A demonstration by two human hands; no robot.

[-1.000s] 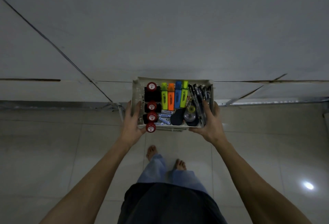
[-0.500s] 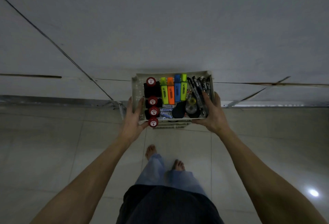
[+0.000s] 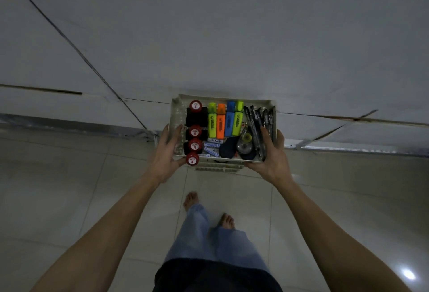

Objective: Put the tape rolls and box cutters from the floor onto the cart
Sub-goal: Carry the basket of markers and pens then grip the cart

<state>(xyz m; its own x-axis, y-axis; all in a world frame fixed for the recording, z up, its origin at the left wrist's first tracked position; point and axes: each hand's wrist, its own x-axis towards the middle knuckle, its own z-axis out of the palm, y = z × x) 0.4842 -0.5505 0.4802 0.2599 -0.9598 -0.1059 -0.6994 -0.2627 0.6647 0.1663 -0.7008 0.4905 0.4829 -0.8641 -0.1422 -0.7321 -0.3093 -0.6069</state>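
Note:
I hold a white plastic basket (image 3: pixel 177 115) out in front of me at chest height. My left hand (image 3: pixel 166 152) grips its left side and my right hand (image 3: pixel 270 152) grips its right side. Inside lie several black stamps with red caps (image 3: pixel 195 132), several highlighters (image 3: pixel 224 120), a bunch of black pens (image 3: pixel 257 124), small white tubes (image 3: pixel 211 146), a clear tape roll (image 3: pixel 245 143) and a dark round item (image 3: pixel 228 149). No box cutters or cart can be made out.
A white wall (image 3: pixel 232 25) with thin dark cable lines rises straight ahead, meeting the pale tiled floor (image 3: pixel 69 187) along a metal strip (image 3: pixel 348 150). My bare feet (image 3: pixel 190 200) and jeans show below. A light glare (image 3: pixel 408 274) sits on the tiles at lower right.
The basket has moved a little up and forward towards the wall, with both hands keeping their grip. The view has shifted slightly as I step closer.

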